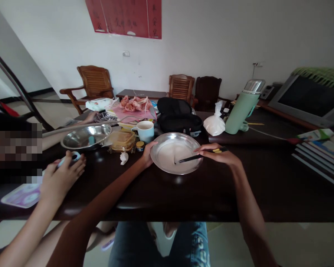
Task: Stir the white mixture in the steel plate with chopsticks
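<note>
In front of me on the dark table stands a round metal bowl (196,142) with a pale, creamy liquid (167,154) in it. My left hand (149,154) grips the bowl's left rim. Over the right rim, my right hand (218,152) is closed round a pair of black chopsticks (189,158), whose tips dip into the liquid. Gold-coloured bands show at the chopsticks' upper ends. Left of the bowl are a light blue mug (146,131), a small jar with a yellow lid (140,145) and a crumpled white tissue (124,158).
Behind the bowl lie a black case (178,120), a tied bag of white powder (214,124) and a green thermos (241,111). Books (323,163) are stacked at right. A co-worker's hand (64,174) holds a small object at left, near another metal basin (69,142) and plastic boxes (122,140).
</note>
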`<state>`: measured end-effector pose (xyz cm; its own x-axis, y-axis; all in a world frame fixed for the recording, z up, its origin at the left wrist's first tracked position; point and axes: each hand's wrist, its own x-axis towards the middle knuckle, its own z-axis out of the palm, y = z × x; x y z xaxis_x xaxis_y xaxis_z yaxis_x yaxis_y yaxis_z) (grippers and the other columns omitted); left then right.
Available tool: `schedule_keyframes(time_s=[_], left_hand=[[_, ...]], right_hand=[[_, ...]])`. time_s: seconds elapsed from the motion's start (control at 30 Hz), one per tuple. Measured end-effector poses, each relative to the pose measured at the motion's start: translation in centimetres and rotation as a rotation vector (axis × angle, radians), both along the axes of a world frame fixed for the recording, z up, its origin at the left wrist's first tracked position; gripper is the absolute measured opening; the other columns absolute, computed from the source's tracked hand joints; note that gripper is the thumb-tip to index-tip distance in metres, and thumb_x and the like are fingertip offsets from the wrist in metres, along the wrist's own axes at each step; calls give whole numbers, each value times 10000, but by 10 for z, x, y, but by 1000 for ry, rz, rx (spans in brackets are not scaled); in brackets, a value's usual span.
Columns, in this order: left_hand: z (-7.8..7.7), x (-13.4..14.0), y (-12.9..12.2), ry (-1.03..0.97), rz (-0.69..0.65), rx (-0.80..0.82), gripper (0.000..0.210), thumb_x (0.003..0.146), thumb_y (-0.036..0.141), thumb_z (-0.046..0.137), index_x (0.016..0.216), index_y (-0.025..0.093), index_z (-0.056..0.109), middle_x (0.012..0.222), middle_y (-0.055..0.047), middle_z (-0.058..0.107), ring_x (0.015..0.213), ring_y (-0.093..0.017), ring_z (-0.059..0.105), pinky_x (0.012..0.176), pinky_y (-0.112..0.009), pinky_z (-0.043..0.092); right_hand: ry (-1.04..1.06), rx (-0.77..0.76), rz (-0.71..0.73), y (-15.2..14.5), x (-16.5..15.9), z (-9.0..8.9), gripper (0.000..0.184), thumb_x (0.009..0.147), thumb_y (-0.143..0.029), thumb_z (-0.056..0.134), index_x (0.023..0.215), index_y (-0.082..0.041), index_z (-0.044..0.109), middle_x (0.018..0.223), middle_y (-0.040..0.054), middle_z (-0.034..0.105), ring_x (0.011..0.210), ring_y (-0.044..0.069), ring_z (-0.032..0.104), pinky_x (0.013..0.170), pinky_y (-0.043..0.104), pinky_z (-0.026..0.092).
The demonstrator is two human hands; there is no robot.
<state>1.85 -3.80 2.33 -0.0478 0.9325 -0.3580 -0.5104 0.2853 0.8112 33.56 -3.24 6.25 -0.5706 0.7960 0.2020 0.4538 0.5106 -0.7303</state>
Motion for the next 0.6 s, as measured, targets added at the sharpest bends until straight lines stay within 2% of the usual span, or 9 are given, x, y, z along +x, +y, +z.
schedule_keyframes(time_s=[0.1, 0.17, 0.27, 0.33, 0.4, 0.5, 0.6], left_hand=[[-1, 0, 0, -10, 9, 15, 140, 873, 231, 693, 779, 189, 787, 649, -47, 728, 835, -289, 693, 802, -327, 518], [-1, 0, 0, -21, 5, 24, 154, 873, 222, 682, 773, 182, 791, 651, -56, 729, 824, -288, 691, 814, -336, 525], [-1, 1, 1, -22, -7, 25, 185, 885, 205, 658, 764, 174, 794, 680, -62, 743, 774, -264, 681, 801, -333, 527], [-1, 1, 1, -16, 0, 28, 150, 868, 215, 692, 762, 178, 792, 690, -62, 746, 768, -265, 693, 790, -330, 527], [-1, 1, 1, -7, 12, 36, 127, 851, 228, 719, 751, 189, 787, 688, -60, 742, 784, -276, 713, 788, -329, 530], [-1, 1, 0, 13, 0, 44, 201, 885, 229, 663, 726, 198, 782, 685, -59, 742, 770, -263, 713, 773, -326, 540], [-2, 1, 0, 42, -9, 47, 222, 893, 235, 629, 737, 212, 786, 690, -50, 751, 763, -259, 705, 738, -326, 550]], right_hand=[[30, 31, -37, 1, -1, 0, 364, 944, -564, 641, 960, -250, 824, 1019, 59, 854, 1026, 301, 776, 949, 431, 611], [46, 57, -88, 1, 2, 2, 385, 949, -581, 629, 891, -242, 804, 984, 62, 847, 991, 298, 770, 950, 441, 601], [32, -18, -26, 0, 5, 4, 404, 940, -593, 649, 814, -235, 789, 922, 64, 839, 968, 297, 774, 962, 435, 591], [24, -63, 17, -1, 2, 4, 392, 928, -597, 662, 865, -238, 806, 935, 61, 842, 981, 300, 777, 953, 426, 593], [38, -27, -21, -2, -2, 3, 390, 926, -602, 656, 920, -243, 810, 971, 60, 841, 999, 305, 770, 938, 424, 592], [46, 47, -86, -1, -1, 2, 409, 940, -615, 637, 858, -243, 786, 942, 58, 830, 966, 300, 759, 930, 426, 585], [15, -34, 1, -2, 1, 4, 415, 935, -620, 650, 856, -238, 794, 890, 58, 825, 928, 290, 765, 913, 416, 591]])
